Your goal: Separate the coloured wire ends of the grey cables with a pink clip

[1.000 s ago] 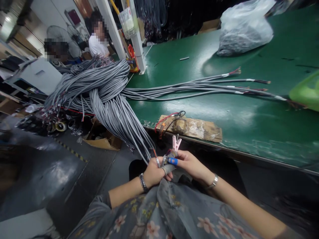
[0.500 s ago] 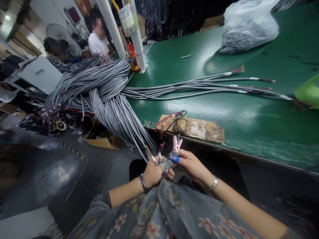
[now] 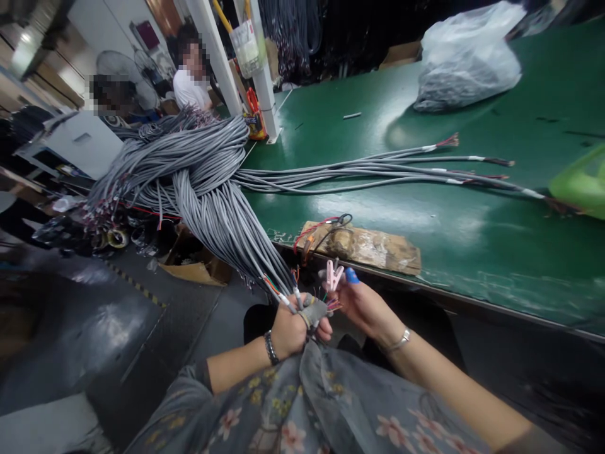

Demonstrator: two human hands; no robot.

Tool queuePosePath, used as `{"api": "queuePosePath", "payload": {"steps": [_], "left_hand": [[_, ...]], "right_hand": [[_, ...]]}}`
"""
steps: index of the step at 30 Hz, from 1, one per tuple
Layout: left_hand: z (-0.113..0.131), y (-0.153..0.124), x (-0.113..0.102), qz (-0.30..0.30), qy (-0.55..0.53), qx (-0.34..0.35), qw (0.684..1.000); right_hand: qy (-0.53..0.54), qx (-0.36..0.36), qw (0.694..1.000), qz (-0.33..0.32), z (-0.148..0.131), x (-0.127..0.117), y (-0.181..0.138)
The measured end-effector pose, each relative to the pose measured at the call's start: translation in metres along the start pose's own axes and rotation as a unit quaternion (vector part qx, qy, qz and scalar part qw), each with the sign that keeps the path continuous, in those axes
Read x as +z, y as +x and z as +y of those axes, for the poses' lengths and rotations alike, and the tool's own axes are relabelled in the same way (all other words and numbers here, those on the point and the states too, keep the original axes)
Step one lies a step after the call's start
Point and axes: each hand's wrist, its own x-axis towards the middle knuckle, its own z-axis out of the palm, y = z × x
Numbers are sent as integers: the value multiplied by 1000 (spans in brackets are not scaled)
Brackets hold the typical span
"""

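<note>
The left hand (image 3: pixel 289 328) held gray cable ends (image 3: pixel 286 302) in a closed grip; the right hand (image 3: pixel 371 312) was at a pink clip (image 3: pixel 333 276), its grip unclear.

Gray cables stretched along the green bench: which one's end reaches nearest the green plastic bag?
The gray cable with the rightmost white band; its wires end beside the green plastic bag, while the others stop farther left.
</note>
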Motion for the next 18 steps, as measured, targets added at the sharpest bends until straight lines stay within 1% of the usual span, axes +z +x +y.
{"api": "queuePosePath", "payload": {"steps": [1,3,5,7,9,10,12,15,18], "left_hand": [[1,1,2,6,-9,1,1000],[1,4,5,16,-21,5,1000],[0,6,7,21,-23,9,999],[-2,8,9,25,-24,16,999],[-4,9,9,31,-28,25,999],[-5,10,10,33,-31,28,999],[-7,12,10,38,-35,28,998],[-9,14,10,43,-32,24,998],[-10,14,10,44,-19,31,998]], "right_hand": [[-43,-31,999,11,-2,1,0],[-123,-97,986,56,-4,3,1],[-147,-127,978,81,-4,5,3],[-96,-102,988,58,-2,6,8],[-16,-56,998,21,1,7,12],[19,-37,999,9,2,6,15],[69,-17,997,7,4,6,18],[108,-11,994,16,5,7,20],[112,-4,994,-6,4,8,17]]}}
